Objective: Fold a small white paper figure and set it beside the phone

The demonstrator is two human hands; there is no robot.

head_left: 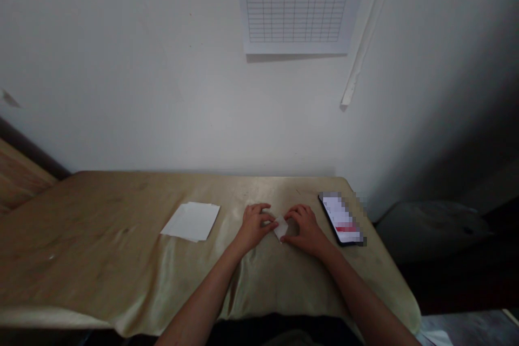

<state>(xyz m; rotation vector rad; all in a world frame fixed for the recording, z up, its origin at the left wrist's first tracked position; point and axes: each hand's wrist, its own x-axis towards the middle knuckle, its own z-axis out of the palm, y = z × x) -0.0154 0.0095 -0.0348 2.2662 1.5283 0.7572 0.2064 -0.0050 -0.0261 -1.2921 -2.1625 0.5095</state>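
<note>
A small piece of white paper (280,228), apparently folded, lies on the cloth-covered table between my two hands. From the left, my left hand (255,224) holds it, thumb pressed on its left edge and the other fingers curved above. My right hand (305,228) grips its right side, with the thumb at the lower corner and the fingertips near the upper one. The fingers partly cover the paper's edges. To the left of my hands rests a loose stack of white paper sheets (191,221), touched by neither hand.
A phone (341,220) with a lit, blurred-out screen lies on the right side of the table (101,238). The wall behind carries a printed grid sheet (298,5) and a white strip (367,38). A wooden piece (22,178) stands at the far left.
</note>
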